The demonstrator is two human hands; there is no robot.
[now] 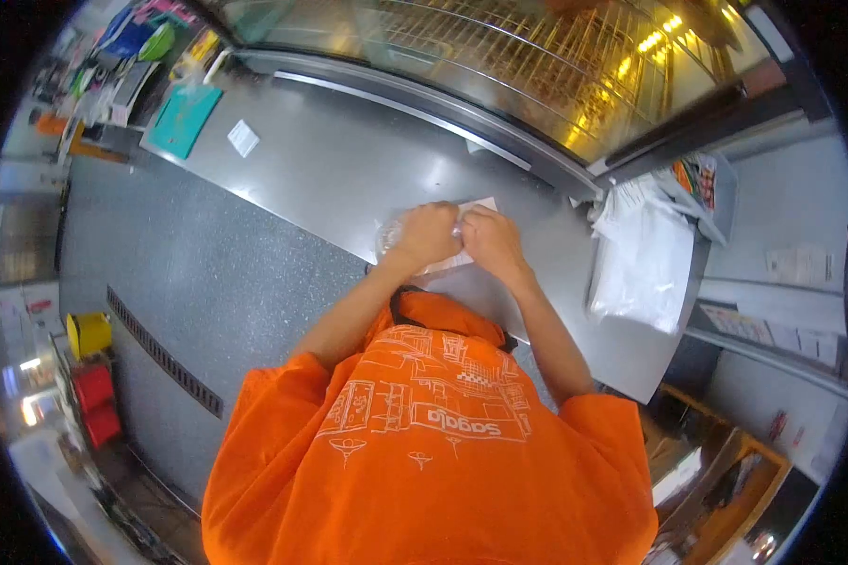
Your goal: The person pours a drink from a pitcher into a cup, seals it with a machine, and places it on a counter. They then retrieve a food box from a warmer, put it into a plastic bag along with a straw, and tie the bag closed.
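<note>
Close together at the front edge of the steel counter (386, 151), my left hand (431, 234) and my right hand (492, 242) are both closed. Crinkled clear plastic, which looks like a plastic bag (387, 237), sticks out to the left of my left hand. A small bit of it shows between the fingers of both hands. Beneath them lies a sheet of white printed paper (449, 264), with one corner showing behind my right hand. My fingers hide most of the plastic and whatever it contains.
A stack of white plastic bags (639, 259) lies at the counter's right end. Farther left are a white slip (243, 138) and a teal board (185, 121). A glass-fronted cabinet with lit wire racks (537, 56) stands along the back. A floor drain (165, 353) runs at left.
</note>
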